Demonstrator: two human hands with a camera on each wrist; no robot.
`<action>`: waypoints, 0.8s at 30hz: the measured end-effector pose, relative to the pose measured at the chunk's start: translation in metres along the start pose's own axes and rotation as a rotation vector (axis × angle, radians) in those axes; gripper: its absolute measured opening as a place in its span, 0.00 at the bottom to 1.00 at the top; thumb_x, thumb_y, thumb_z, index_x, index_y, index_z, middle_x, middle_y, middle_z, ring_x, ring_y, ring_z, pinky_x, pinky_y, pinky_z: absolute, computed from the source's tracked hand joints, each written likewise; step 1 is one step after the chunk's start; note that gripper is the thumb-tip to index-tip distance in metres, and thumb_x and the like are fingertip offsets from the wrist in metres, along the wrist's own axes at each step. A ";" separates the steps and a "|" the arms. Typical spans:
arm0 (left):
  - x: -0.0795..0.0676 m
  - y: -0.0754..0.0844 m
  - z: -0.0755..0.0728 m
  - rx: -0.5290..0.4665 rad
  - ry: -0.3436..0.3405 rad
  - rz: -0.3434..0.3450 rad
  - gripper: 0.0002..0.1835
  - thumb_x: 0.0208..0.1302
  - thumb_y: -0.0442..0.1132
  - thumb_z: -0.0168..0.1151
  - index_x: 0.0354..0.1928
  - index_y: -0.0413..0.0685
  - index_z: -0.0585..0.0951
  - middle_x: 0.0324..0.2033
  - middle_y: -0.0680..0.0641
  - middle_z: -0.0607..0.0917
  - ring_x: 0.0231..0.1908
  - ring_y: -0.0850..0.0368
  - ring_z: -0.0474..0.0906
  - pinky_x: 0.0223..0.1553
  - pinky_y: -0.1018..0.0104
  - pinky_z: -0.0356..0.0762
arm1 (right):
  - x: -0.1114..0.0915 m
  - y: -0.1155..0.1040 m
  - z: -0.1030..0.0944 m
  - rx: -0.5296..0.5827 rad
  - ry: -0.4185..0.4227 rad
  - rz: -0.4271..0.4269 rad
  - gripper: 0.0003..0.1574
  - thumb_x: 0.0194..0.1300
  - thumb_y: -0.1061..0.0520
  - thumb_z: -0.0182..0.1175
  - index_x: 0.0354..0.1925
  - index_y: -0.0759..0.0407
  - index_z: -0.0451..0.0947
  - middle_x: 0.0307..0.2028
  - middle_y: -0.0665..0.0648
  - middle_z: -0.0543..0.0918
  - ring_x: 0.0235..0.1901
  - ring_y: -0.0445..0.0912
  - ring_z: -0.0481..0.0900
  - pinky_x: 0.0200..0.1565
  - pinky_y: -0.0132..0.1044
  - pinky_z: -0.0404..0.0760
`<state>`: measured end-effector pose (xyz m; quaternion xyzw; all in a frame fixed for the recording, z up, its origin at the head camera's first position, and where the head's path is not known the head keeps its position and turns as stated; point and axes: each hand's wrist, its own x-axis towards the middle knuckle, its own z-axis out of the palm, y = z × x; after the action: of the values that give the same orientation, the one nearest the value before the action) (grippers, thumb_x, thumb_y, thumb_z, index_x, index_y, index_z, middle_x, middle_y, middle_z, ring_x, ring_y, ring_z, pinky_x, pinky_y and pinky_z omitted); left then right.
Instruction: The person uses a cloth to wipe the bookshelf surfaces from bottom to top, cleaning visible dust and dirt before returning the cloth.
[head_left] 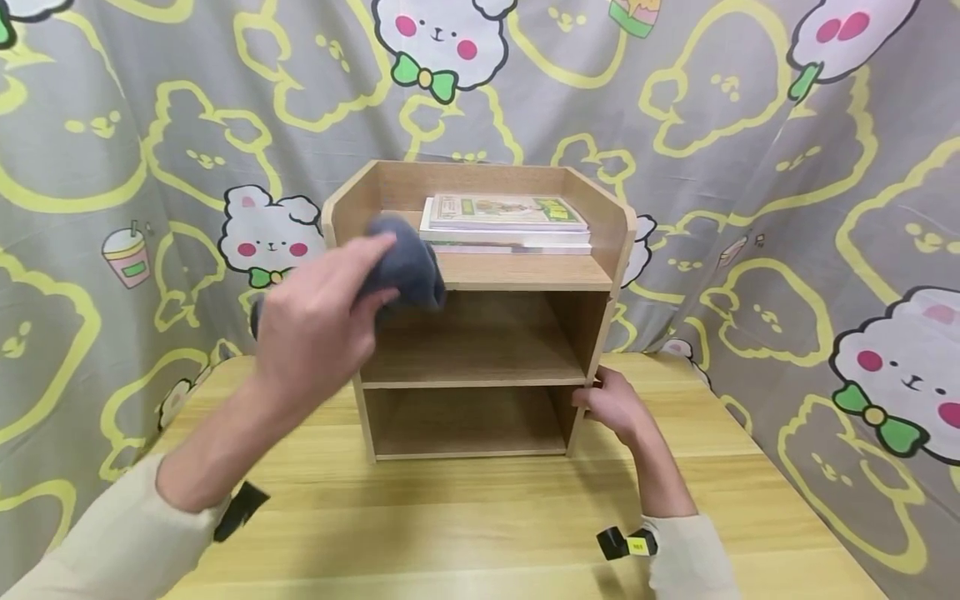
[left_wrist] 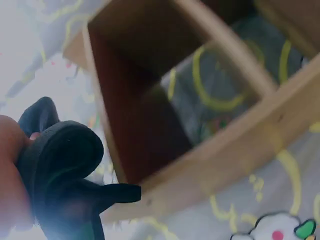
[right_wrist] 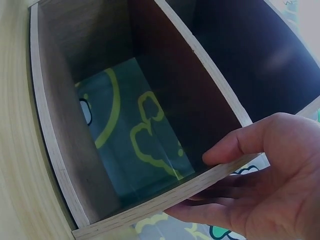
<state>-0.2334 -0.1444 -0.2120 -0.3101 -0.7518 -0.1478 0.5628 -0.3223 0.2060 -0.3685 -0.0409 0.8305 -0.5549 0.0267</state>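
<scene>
A small wooden shelf (head_left: 480,385) with two compartments and a raised-edge top stands on the table. My left hand (head_left: 318,312) grips a dark grey-blue cloth (head_left: 408,262) in front of the shelf's upper left side. Folds of the same cloth (left_wrist: 65,155) bulge from the fingers in the left wrist view, where the picture is blurred. My right hand (head_left: 617,404) holds the shelf's right side panel low down. In the right wrist view the thumb (right_wrist: 230,147) lies on the inner side of that panel, with the other fingers around its outside.
A stack of books (head_left: 510,223) lies on the shelf's top board. Light wooden table (head_left: 442,525) extends in front and to both sides. A grey patterned curtain (head_left: 187,158) hangs close behind and along the sides.
</scene>
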 end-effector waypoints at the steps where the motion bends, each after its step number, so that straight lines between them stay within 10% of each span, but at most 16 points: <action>1: -0.007 0.005 0.002 -0.032 -0.029 0.013 0.24 0.59 0.32 0.73 0.58 0.37 0.81 0.47 0.36 0.88 0.42 0.37 0.87 0.45 0.44 0.84 | 0.000 0.000 0.000 0.001 0.000 0.001 0.37 0.57 0.66 0.55 0.66 0.74 0.65 0.57 0.71 0.77 0.47 0.50 0.78 0.49 0.43 0.82; 13: -0.109 0.033 0.043 -0.167 -0.546 -0.066 0.32 0.54 0.38 0.78 0.60 0.41 0.77 0.45 0.43 0.88 0.45 0.48 0.87 0.47 0.53 0.85 | 0.000 -0.001 0.000 0.015 -0.002 0.012 0.37 0.57 0.66 0.55 0.65 0.74 0.66 0.57 0.72 0.76 0.49 0.52 0.78 0.52 0.45 0.82; 24: -0.183 0.014 0.071 -0.158 -0.833 -0.143 0.24 0.42 0.13 0.61 0.41 0.42 0.81 0.32 0.49 0.85 0.37 0.51 0.85 0.41 0.58 0.83 | -0.001 -0.004 0.000 0.005 -0.003 0.014 0.38 0.57 0.66 0.55 0.66 0.74 0.65 0.57 0.72 0.77 0.48 0.50 0.78 0.51 0.45 0.82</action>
<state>-0.2466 -0.1479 -0.4081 -0.3327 -0.9207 -0.1060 0.1742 -0.3214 0.2048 -0.3647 -0.0361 0.8293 -0.5567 0.0321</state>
